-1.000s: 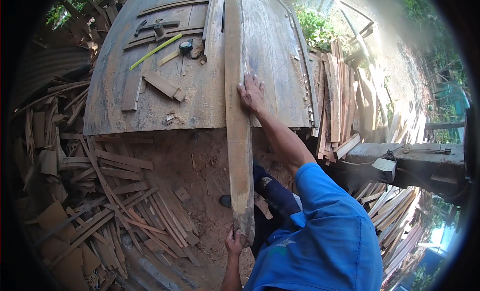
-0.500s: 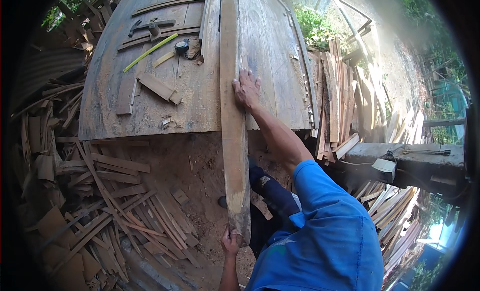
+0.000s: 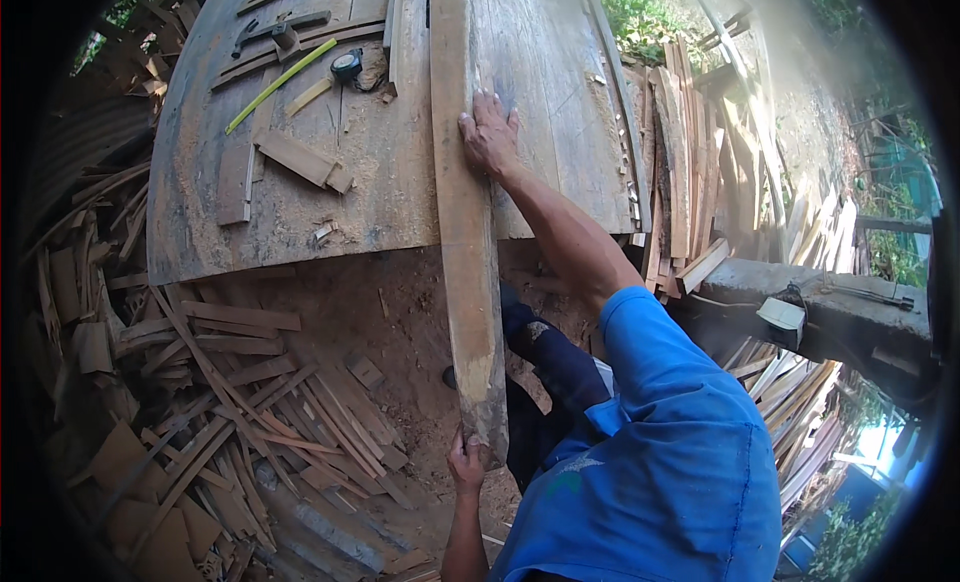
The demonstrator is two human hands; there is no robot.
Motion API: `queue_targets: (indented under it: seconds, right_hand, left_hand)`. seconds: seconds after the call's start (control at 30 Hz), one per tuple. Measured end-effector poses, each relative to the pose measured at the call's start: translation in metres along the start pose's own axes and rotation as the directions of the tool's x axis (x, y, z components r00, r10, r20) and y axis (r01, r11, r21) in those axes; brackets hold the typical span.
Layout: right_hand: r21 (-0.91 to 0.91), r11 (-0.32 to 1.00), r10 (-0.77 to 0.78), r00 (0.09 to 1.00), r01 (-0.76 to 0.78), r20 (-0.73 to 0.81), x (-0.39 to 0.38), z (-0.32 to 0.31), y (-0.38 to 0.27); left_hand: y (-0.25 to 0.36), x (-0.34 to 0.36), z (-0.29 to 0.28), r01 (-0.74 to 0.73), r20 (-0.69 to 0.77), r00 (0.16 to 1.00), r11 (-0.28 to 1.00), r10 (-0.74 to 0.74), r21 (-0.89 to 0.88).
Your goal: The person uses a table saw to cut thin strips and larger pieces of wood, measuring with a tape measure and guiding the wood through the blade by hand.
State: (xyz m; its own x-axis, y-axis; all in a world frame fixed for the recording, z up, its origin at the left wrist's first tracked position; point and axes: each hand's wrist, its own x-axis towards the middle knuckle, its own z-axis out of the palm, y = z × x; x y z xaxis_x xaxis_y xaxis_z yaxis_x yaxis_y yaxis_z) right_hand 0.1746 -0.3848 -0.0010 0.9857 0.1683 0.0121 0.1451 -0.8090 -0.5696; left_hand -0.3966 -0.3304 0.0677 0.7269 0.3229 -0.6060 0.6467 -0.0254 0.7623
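Note:
A long wooden plank [image 3: 466, 282] runs away from me over the worn wooden table [image 3: 370, 227], its near end jutting past the front edge. My left hand [image 3: 467, 460] grips that near end at its left corner, fingers curled around underneath. Farther up, my right hand [image 3: 490, 137] lies against the plank's right edge on the table, fingers stretched out. Left of the plank on the tabletop are a hammer [image 3: 286, 37], a yellow strip [image 3: 280, 86], a tape measure [image 3: 347, 65] and a short wood offcut [image 3: 298, 160].
Piled wood scraps [image 3: 240, 342] cover the ground at the left. Upright boards [image 3: 675, 162] lean at the table's right. A thick beam [image 3: 850, 307] carrying a white box [image 3: 781, 320] stands at my right, with more wood strips [image 3: 800, 412] below it. Sawdust lies on the tabletop.
The whole view has shifted a little. The plank and my right hand sit slightly farther forward over the table. My left hand keeps its hold on the near end.

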Motion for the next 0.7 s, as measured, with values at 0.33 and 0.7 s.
queue_targets:
  seconds: [0.33,0.7]
  right_hand:
    - [-0.023,1.000,-0.014,1.000,0.014,-0.028,0.030,-0.004,-0.004]
    - [0.039,0.999,-0.005,1.000,0.006,-0.030,0.068,-0.001,-0.002]
  left_hand:
    - [0.002,0.024,0.010,-0.035,-0.020,0.999,0.994,0.033,-0.104]
    - [0.031,0.053,0.010,0.013,-0.003,1.000,0.998,-0.013,-0.069]
